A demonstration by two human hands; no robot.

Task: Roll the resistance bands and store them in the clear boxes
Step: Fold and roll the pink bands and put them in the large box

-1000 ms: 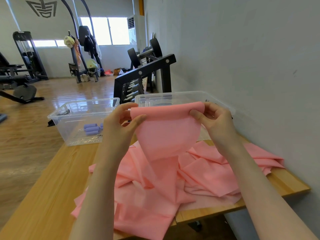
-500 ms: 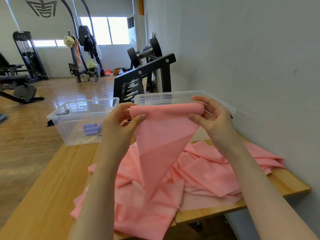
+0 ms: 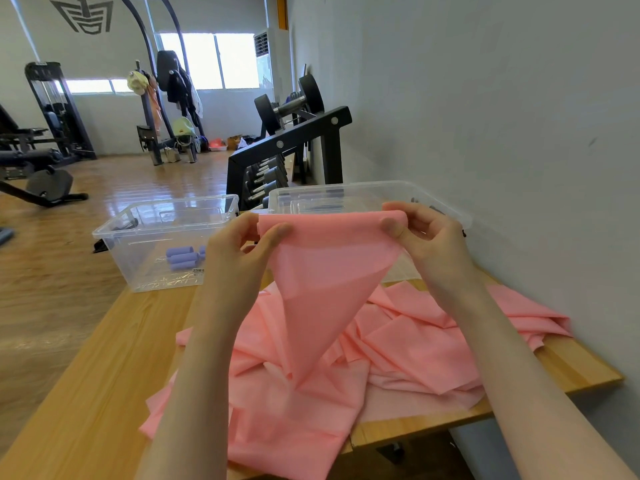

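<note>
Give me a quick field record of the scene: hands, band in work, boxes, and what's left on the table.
left hand: pinches the left end of the rolled top edge of the pink resistance band
right hand: pinches the right end of that edge
band in work: held up, tail hanging down to the pile
left clear plastic box: open, holds purple rolled bands
right clear plastic box: behind the hands, contents unclear
pile of loose pink bands: unrolled, on the wooden table, one part hanging over its near edge
</note>
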